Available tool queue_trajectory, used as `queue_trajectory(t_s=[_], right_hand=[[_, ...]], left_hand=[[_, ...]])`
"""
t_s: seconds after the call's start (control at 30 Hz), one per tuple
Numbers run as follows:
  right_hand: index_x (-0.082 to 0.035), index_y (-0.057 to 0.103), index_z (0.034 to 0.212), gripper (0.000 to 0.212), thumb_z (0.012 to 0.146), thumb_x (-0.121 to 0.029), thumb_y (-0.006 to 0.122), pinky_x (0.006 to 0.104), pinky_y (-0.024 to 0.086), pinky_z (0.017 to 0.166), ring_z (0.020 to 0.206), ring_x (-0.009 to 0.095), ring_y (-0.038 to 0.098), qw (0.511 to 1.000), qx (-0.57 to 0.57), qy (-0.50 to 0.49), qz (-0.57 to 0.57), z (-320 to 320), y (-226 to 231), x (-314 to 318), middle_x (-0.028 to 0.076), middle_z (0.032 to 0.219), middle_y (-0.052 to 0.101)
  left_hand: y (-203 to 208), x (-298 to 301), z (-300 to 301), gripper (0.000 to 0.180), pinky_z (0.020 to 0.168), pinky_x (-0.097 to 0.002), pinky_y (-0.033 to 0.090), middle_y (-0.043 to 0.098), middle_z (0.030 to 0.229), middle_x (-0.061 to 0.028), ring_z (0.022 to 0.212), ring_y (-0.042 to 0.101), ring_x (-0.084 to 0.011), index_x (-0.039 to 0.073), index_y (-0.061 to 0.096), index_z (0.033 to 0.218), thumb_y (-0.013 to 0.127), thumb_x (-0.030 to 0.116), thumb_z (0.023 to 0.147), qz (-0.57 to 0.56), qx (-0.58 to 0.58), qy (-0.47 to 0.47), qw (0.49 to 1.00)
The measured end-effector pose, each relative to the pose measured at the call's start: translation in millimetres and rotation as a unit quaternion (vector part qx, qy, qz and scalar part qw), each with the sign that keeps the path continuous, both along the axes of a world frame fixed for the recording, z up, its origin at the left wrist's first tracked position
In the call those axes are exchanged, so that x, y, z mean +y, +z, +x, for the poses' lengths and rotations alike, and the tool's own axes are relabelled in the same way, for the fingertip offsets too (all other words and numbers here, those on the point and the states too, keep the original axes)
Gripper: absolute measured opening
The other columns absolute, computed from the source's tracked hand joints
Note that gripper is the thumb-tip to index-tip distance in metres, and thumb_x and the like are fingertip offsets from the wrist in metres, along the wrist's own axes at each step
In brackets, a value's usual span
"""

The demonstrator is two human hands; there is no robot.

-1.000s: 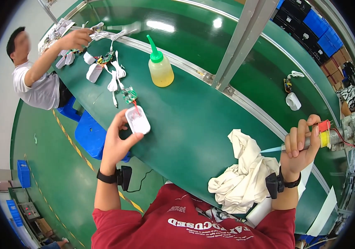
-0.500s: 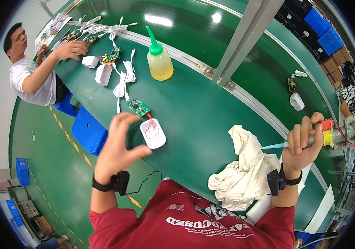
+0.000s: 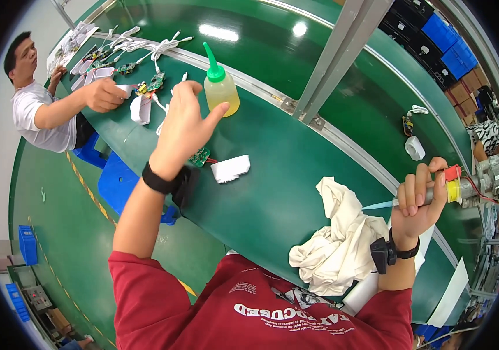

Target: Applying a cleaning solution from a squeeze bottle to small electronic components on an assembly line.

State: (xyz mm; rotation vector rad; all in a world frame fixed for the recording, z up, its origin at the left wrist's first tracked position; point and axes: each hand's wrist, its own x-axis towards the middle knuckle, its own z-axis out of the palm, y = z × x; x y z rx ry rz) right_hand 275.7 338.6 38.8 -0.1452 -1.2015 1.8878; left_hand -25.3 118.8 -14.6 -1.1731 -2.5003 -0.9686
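My left hand (image 3: 186, 125) is raised over the bench with thumb and fingers spread, holding nothing. Its thumb overlaps the edge of a clear squeeze bottle (image 3: 224, 98) with a green spout and yellow liquid; contact cannot be made out. Below the hand lies a small white plastic housing (image 3: 232, 169), tipped on its side, joined by red wires to a green circuit board (image 3: 201, 156) that my wrist partly hides. My right hand (image 3: 417, 201) grips a grey tube-shaped tool (image 3: 465, 189) with yellow tape, a red part and a pale blue tapered nozzle (image 3: 379, 205) pointing left over crumpled cream cloth (image 3: 340, 245).
At the far left a co-worker's hand (image 3: 106, 95) holds a white piece beside more boards, housings and white cables (image 3: 165, 48). A metal post (image 3: 343, 58) rises from the bench's back rail. Beyond it lies another board (image 3: 408, 125) with a housing. Blue stools (image 3: 115, 181) stand at left.
My left hand has moved up and away from the housing toward the bottle. The housing has gone from open side up to lying on its side. My right hand stays nearly still.
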Motion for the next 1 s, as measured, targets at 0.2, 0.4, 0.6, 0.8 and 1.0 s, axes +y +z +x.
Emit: queue_trajectory(t_s=[0.2, 0.4, 0.6, 0.8, 1.0], right_hand=[[-0.005, 0.041, 0.100, 0.020, 0.099, -0.024, 0.039, 0.0156, 0.023, 0.029, 0.037, 0.003, 0.028, 1.000, -0.004, -0.004, 0.007, -5.7, -3.8, 5.3, -0.003, 0.057, 0.034], [-0.005, 0.041, 0.100, 0.020, 0.099, -0.024, 0.039, 0.0157, 0.023, 0.030, 0.036, 0.003, 0.028, 1.000, -0.004, 0.001, 0.005, -9.8, -2.1, 7.9, -0.003, 0.057, 0.034], [-0.005, 0.041, 0.100, 0.019, 0.100, -0.024, 0.038, 0.0159, 0.023, 0.030, 0.036, 0.003, 0.027, 1.000, 0.002, 0.017, 0.008, -7.1, -0.4, 1.9, -0.003, 0.057, 0.034], [-0.005, 0.041, 0.100, 0.019, 0.100, -0.024, 0.038, 0.0159, 0.023, 0.030, 0.036, 0.002, 0.027, 1.000, -0.011, 0.014, 0.003, -10.5, 0.2, 1.6, -0.003, 0.057, 0.033], [-0.005, 0.042, 0.099, 0.020, 0.100, -0.024, 0.038, 0.0158, 0.023, 0.030, 0.036, 0.002, 0.027, 0.999, -0.030, 0.011, -0.005, -19.0, 2.6, 9.1, -0.003, 0.057, 0.033]], left_hand=[[22.1, -16.4, 60.1, 0.043, 0.076, -0.0373, 0.048, 0.055, 0.089, -0.0168, 0.086, 0.057, -0.0355, 0.003, 0.049, 0.109, 0.073, 0.018, 0.075, -0.100, -0.083, -0.230, 0.964], [30.0, -37.5, 28.6, 0.046, 0.079, -0.0334, 0.048, 0.060, 0.099, -0.0156, 0.092, 0.061, -0.0315, 0.002, 0.051, 0.116, 0.071, 0.009, 0.075, -0.162, -0.056, -0.185, 0.968], [91.9, -48.7, -48.7, 0.041, 0.086, -0.0269, 0.046, 0.060, 0.112, -0.0095, 0.101, 0.059, -0.0158, -0.004, 0.043, 0.122, 0.063, 0.007, 0.087, 0.221, -0.145, -0.095, 0.960], [127.8, -41.5, -54.9, 0.036, 0.089, -0.0272, 0.044, 0.059, 0.113, -0.0129, 0.102, 0.058, -0.0162, -0.004, 0.041, 0.122, 0.056, 0.006, 0.091, 0.330, 0.009, -0.101, 0.938], [50.2, -49.8, 36.7, 0.021, 0.095, -0.0444, 0.042, 0.058, 0.116, -0.0173, 0.110, 0.055, -0.0347, 0.002, 0.055, 0.086, 0.071, 0.000, 0.072, 0.397, -0.234, -0.157, 0.874]])
